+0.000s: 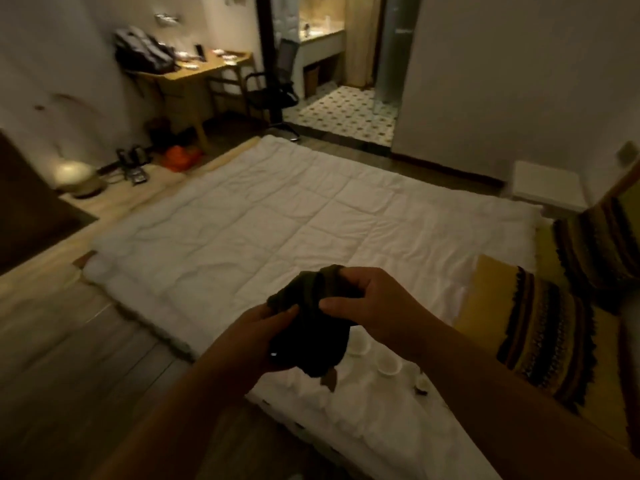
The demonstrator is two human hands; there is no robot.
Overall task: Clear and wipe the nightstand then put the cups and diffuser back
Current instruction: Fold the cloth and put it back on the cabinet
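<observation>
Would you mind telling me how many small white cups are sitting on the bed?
2: one small white cup below the dark cloth, another right of it. Arms may hide more.

A backpack (144, 50) sits on the desk (194, 72), an office chair (273, 88) beside it; a lit lamp (74, 174) glows left of the white quilt (277, 216), striped pillows (540, 334) at right

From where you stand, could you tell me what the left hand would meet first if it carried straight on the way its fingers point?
The left hand points up and right into the dark cloth it already grips; beyond that, probably the right hand, though depth is unclear.
</observation>
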